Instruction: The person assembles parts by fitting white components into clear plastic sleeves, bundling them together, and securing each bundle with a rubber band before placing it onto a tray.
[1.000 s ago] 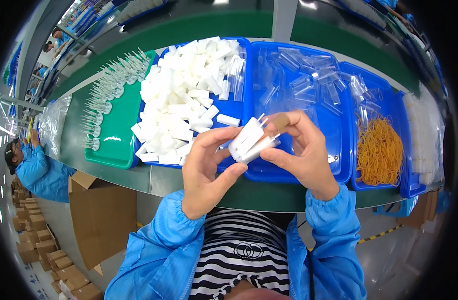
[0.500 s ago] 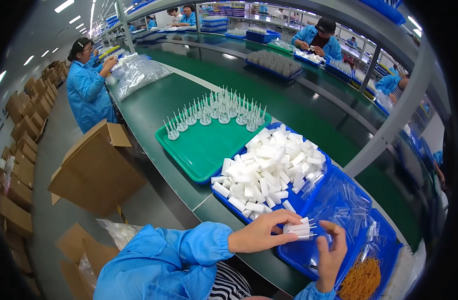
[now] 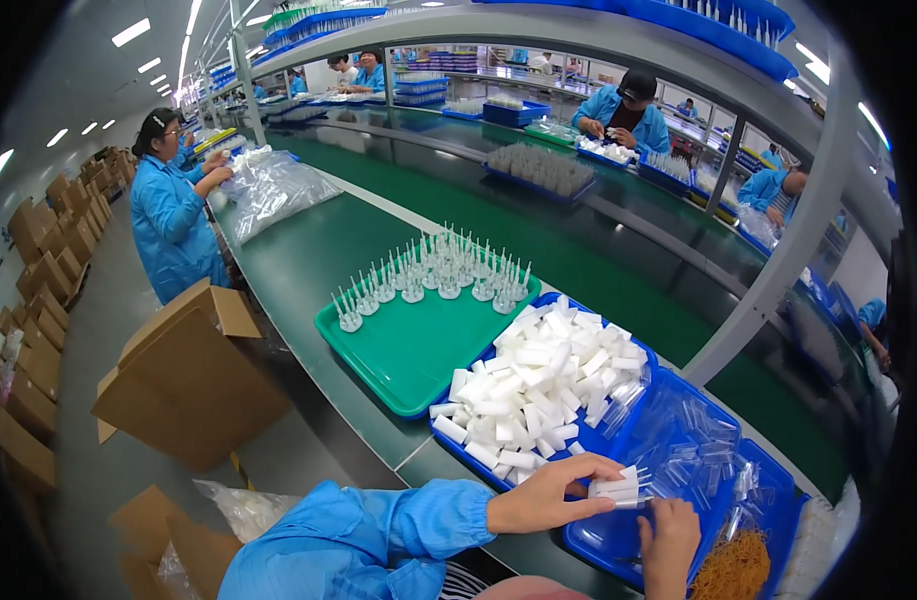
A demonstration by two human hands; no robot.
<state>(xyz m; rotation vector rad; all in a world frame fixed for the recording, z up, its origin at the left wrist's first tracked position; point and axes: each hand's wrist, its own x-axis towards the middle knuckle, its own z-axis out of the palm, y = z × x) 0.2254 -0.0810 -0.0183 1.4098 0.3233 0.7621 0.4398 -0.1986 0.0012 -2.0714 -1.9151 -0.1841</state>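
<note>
My left hand is closed around a small bundle of white foam pieces with thin pins sticking out on the right. My right hand is beside the pin ends, fingers bent together close to the bundle's lower side; whatever they pinch is hidden. Beyond my hands, a blue tray bears a heap of white foam blocks. A second blue tray holds clear plastic tubes. Orange rubber bands are piled at the lower right.
A green tray carries several upright pin-topped pieces along its far side. A clear plastic bag lies on the bench's far left, near a worker in blue. A cardboard box stands left of the bench; a grey post rises right.
My right hand has come in toward the bundle, and its spread fingers have drawn together by the pins. My left hand keeps hold of the bundle. The whole view has shifted slightly.
</note>
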